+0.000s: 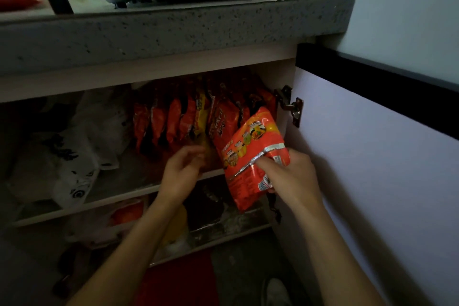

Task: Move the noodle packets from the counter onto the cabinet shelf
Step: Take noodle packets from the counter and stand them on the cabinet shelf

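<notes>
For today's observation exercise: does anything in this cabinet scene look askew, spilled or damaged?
Nothing spilled or visibly damaged. The only thing askew is the packet in the right hand: it tilts in front of the shelf, not yet in the upright row. The left hand reaches toward that row.

Packets [198,117] on shelf [124,181], bags [74,156] leftward

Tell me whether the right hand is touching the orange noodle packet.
Touching. The head view shows the right hand with its thumb and fingers pinching the noodle packet at its lower edge.
</notes>
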Demonstrator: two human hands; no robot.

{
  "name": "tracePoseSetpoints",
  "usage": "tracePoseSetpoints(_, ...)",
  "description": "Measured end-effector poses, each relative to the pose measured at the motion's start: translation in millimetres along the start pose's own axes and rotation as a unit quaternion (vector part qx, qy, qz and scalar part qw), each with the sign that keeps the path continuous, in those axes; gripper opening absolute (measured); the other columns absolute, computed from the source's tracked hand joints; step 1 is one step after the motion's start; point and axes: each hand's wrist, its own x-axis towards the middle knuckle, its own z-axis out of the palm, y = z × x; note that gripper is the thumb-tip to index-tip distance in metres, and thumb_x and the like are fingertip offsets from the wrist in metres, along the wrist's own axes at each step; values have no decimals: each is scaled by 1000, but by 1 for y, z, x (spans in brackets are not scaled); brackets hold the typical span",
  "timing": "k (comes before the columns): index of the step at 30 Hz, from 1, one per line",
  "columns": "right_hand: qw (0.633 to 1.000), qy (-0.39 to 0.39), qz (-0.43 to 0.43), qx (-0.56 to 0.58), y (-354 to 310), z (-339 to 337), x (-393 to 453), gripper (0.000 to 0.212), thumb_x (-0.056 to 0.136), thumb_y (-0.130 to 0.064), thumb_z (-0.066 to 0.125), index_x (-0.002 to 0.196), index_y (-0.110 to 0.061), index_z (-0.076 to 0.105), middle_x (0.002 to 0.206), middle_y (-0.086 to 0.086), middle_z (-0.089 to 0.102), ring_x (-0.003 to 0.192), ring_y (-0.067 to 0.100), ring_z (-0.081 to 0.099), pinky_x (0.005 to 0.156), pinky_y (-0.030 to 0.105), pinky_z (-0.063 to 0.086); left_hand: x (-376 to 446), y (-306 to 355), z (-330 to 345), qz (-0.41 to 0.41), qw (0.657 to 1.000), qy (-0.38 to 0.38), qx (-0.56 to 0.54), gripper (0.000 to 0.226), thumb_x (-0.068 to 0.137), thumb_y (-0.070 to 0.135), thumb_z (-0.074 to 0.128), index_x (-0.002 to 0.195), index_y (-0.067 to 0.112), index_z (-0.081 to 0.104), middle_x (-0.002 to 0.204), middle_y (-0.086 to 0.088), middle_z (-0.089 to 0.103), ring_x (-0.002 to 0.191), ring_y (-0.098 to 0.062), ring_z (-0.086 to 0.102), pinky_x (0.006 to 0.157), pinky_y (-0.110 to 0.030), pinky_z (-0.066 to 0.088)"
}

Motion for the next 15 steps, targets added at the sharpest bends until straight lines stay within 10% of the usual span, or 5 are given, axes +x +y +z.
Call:
tracePoseSetpoints(5,995,-98,-10,24,-9,15,-10,20,79,-33,77,98,-29,69,94,-5,76,83,8,73,76,28,57,-44,3,0,-199,956,-86,-196,41,91,35,63,128,29,47,117,-2,66,104,-26,67,85,-48,56)
tracePoseSetpoints(15,990,-103,-52,78,5,66,5,15,88,-23,70,95,-36,65,101,-8,71,96,8,68,90,34,56,-13,-16,0,-119,974,116,-156,25,89,13,67,109,24,55,114,-8,64,97,-23,64,75,-34,55)
